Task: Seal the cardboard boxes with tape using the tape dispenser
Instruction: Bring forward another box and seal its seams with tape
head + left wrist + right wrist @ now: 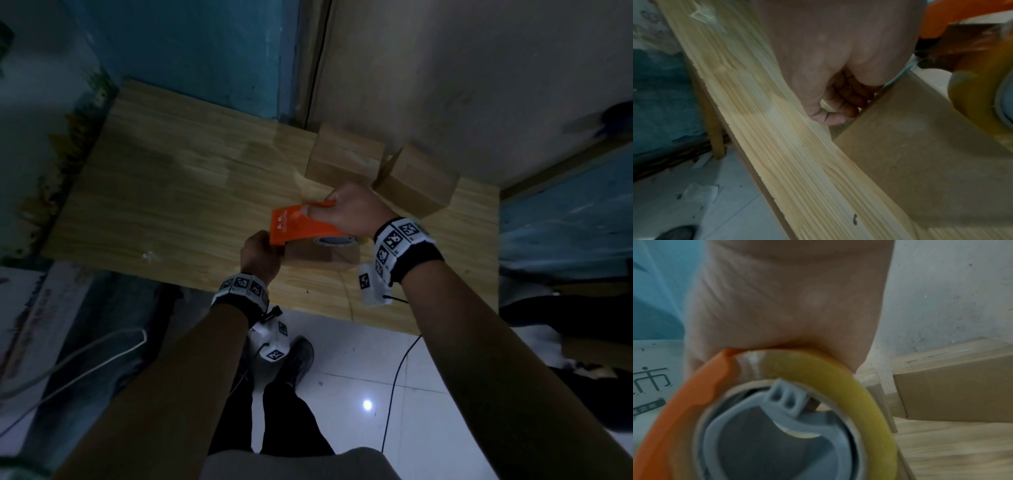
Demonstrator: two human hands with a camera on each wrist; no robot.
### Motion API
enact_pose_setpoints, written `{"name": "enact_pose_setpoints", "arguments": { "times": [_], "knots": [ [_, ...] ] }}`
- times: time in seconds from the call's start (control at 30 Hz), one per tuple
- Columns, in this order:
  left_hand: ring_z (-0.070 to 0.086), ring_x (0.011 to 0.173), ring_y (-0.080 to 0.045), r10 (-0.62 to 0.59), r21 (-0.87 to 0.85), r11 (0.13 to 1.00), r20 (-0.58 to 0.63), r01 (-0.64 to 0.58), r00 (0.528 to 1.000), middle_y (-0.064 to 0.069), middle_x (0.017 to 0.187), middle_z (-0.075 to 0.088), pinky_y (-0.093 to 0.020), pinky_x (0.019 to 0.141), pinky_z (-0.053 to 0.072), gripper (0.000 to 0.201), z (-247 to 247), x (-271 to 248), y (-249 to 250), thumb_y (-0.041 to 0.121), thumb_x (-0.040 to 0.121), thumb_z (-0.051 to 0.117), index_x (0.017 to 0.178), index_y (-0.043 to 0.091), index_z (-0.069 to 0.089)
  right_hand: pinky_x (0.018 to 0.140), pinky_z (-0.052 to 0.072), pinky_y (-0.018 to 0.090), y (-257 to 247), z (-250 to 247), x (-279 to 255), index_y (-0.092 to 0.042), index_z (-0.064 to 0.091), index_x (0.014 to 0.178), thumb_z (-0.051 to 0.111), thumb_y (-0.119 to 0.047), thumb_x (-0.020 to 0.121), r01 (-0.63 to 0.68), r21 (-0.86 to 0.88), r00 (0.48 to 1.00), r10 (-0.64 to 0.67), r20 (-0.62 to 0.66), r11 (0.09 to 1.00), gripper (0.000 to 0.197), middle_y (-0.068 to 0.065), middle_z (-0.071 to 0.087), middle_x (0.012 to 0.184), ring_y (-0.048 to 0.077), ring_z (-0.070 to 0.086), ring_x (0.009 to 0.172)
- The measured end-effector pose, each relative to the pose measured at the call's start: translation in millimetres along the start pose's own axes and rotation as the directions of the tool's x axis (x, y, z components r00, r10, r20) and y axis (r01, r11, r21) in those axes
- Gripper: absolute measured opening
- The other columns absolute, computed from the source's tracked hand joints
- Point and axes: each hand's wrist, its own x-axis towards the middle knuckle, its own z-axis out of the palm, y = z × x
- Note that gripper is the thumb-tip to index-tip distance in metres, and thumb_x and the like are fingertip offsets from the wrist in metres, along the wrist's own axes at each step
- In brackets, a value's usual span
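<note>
Right hand [349,210] grips the orange dispenser [298,224] from above, thumb on its near side and fingers over the far side; the dispenser sits on top of the near box [318,255], at the table's [164,178] front edge. The tape roll [818,368] (yellowish, on a grey hub) shows at the dispenser's right end. Left hand [262,255] is at the near box's left edge, just below the dispenser's nose; in the left wrist view its fingers [840,104] curl in against that edge of the box, though whether they pinch tape or only brace the cardboard cannot be told. Two more boxes [346,156] stand side by side at the table's far right, against the wall, well apart from both hands. Head view is dim.
</note>
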Motion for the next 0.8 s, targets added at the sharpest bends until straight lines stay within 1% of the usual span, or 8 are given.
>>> {"name": "enact_pose_setpoints", "arguments": {
  "times": [0.2,0.27,0.37,0.4,0.5,0.57,0.63,0.8],
  "knots": [
    [0.06,0.074,-0.033,-0.015,-0.039,0.999,0.027,0.016,1.0,-0.015,0.08,0.067,-0.034,0.065,0.044,0.023,5,2,0,0.022,0.094,0.051,0.08,0.008,0.064,0.05,0.029,0.03,-1,4,0,-0.015,0.052,0.062,0.064,-0.064,0.081,-0.006,-0.008,1.0,0.006,-0.03,1.0,0.054,0.009,0.043,0.058,0.019,0.045,0.05],
    [0.059,0.071,-0.031,-0.053,-0.07,0.996,0.043,0.056,0.998,-0.014,0.074,0.063,-0.038,0.066,0.048,0.021,3,2,0,0.017,0.092,0.054,0.072,0.015,0.058,0.049,0.029,0.029,-1,3,-1,-0.015,0.054,0.062,0.064,-0.065,0.081,-0.004,-0.008,0.999,0.004,-0.038,1.0,0.055,0.008,0.046,0.057,0.018,0.046,0.048],
    [0.056,0.073,-0.024,-0.207,-0.237,0.945,0.102,0.226,0.973,-0.002,0.079,0.055,-0.043,0.077,0.054,0.033,5,-2,-1,0.001,0.09,0.054,0.079,0.031,0.047,0.048,0.029,0.029,-2,2,-1,-0.014,0.052,0.061,0.063,-0.065,0.083,-0.002,-0.012,1.0,0.002,-0.03,1.0,0.057,0.008,0.046,0.055,0.018,0.046,0.047],
    [0.055,0.073,-0.022,-0.202,-0.277,0.936,0.08,0.217,0.976,0.001,0.08,0.054,-0.037,0.076,0.055,0.035,8,-4,-2,-0.003,0.09,0.053,0.081,0.031,0.047,0.048,0.028,0.03,-2,2,-1,-0.014,0.05,0.06,0.063,-0.065,0.083,0.001,-0.009,1.0,-0.001,-0.031,1.0,0.058,0.009,0.044,0.056,0.019,0.045,0.047],
    [0.053,0.07,-0.011,0.01,-0.272,0.961,-0.155,-0.053,0.988,0.003,0.076,0.058,-0.012,0.061,0.045,0.018,13,-11,5,-0.004,0.089,0.057,0.085,0.014,0.058,0.048,0.026,0.03,-2,3,-3,-0.014,0.049,0.06,0.063,-0.063,0.084,-0.001,-0.004,0.999,0.001,-0.036,1.0,0.057,0.011,0.042,0.057,0.019,0.042,0.048],
    [0.056,0.077,-0.015,0.117,-0.185,0.971,-0.179,-0.15,0.977,-0.002,0.083,0.063,-0.017,0.069,0.045,0.009,14,-11,3,0.002,0.089,0.06,0.093,0.007,0.067,0.048,0.025,0.029,-3,4,-5,-0.015,0.047,0.059,0.063,-0.063,0.084,-0.009,-0.002,0.999,0.008,-0.035,1.0,0.057,0.01,0.041,0.056,0.018,0.041,0.047],
    [0.06,0.088,-0.021,0.13,-0.113,0.982,-0.175,-0.151,0.976,-0.006,0.097,0.068,-0.03,0.08,0.048,0.016,13,-10,-3,0.008,0.091,0.06,0.104,0.009,0.07,0.048,0.026,0.029,-4,3,-5,-0.015,0.046,0.058,0.063,-0.064,0.083,-0.009,0.0,0.999,0.009,-0.031,1.0,0.058,0.009,0.041,0.055,0.018,0.042,0.046],
    [0.061,0.078,-0.022,0.164,-0.079,0.979,-0.217,-0.185,0.962,-0.005,0.082,0.067,-0.026,0.069,0.04,0.019,14,-18,-8,0.013,0.095,0.055,0.098,0.008,0.073,0.045,0.025,0.027,-5,2,-6,-0.014,0.048,0.058,0.063,-0.063,0.084,-0.004,0.001,0.999,0.004,-0.033,1.0,0.057,0.009,0.042,0.053,0.018,0.042,0.045]
  ]
}}
